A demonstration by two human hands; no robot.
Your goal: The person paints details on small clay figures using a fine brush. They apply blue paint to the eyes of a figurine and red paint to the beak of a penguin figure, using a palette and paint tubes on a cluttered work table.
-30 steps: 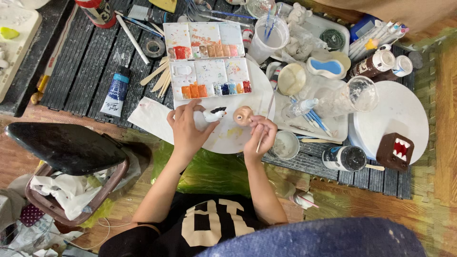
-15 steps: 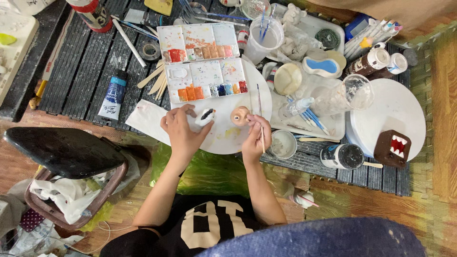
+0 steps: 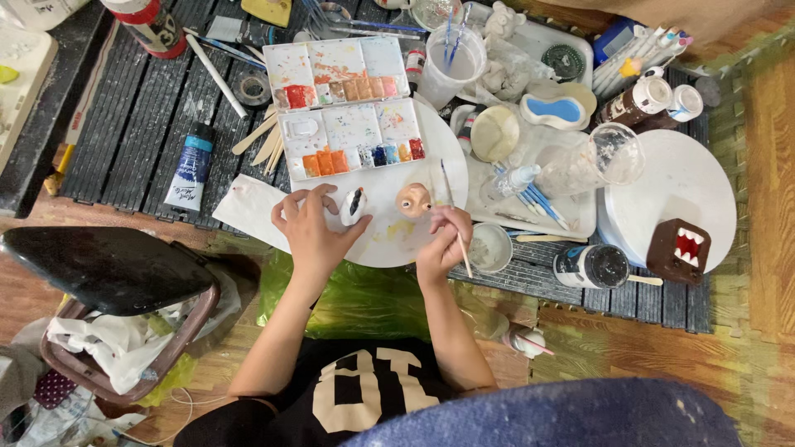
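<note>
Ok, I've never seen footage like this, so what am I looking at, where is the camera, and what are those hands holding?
This is one picture from above, looking straight down on a person's two bare hands; no machine is involved. The left hand holds a small white egg-shaped piece with a black patch. The right hand holds a thin brush beside a small peach-coloured doll head, which sits on a round white plate. Above the plate lies an open white paint palette box with orange, red and blue wells. Around it on the dark slatted table are a blue-and-white paint tube, a clear cup of water with brushes and a brown block figure with a red toothed mouth.
</note>
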